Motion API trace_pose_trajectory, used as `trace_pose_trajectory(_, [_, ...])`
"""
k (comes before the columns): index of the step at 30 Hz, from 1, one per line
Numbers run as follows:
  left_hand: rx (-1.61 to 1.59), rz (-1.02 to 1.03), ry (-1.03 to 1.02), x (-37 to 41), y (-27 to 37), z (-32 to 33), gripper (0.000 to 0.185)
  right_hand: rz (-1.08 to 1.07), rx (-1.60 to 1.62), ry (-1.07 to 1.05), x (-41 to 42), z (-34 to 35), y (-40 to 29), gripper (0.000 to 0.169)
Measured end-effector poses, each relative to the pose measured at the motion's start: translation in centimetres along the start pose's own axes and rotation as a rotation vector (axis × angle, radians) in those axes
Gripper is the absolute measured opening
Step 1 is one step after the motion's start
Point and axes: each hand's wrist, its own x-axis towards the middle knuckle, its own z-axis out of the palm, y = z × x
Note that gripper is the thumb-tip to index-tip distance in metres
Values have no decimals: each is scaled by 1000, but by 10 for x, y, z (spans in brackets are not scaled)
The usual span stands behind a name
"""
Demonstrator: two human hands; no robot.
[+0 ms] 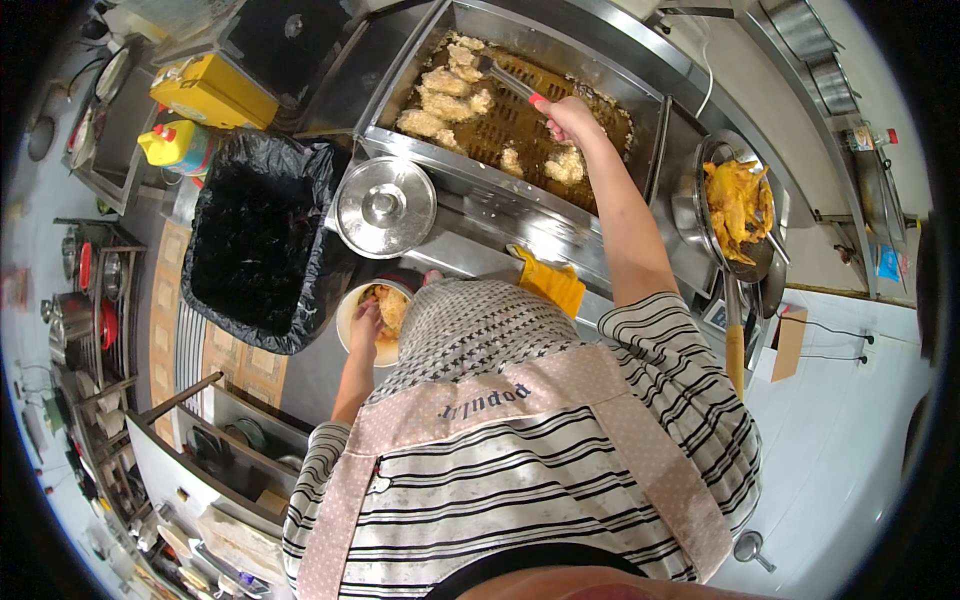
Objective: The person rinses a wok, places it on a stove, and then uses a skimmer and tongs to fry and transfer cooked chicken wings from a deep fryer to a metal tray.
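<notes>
My right hand (568, 120) grips the red handle of metal tongs (514, 81) above the deep fryer (450, 142). The tongs' far end reaches the battered pieces (445, 81) clustered at the left of the oil. Another battered piece (564, 165) floats below my right hand, with a smaller one (511, 160) to its left. Down by my apron, my left hand (365, 322) is inside a round white container (346, 319), against a coated piece of food (392, 309). Its fingertips are partly hidden, so whether they hold the piece is unclear. My apron covers the container's right side.
A round metal lid (385, 208) lies on the fryer's front ledge, left of a yellow cloth (551, 281). A black-lined bin (255, 247) stands to the left. At right, a strainer of yellow fried food (737, 210) sits over a metal pot (686, 202).
</notes>
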Motion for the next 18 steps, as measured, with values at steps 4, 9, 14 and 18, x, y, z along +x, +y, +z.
trace_pose_trajectory(4, [0,-32,7,11,-21,-13,15,-106,-134,78,-30,-2,-9,30])
trace_pose_trajectory(9, [34,-35,33,-2,-12,-4,10,-712,-876,647,-66,-42,44,27])
trace_pose_trajectory(14, [44,-21,-8,10,-11,-5,11,-632,-1118,668,-96,-57,83,44])
trace_pose_trajectory(18, [66,24,28,15,-10,-9,18,-597,-965,572,-127,-45,65,43])
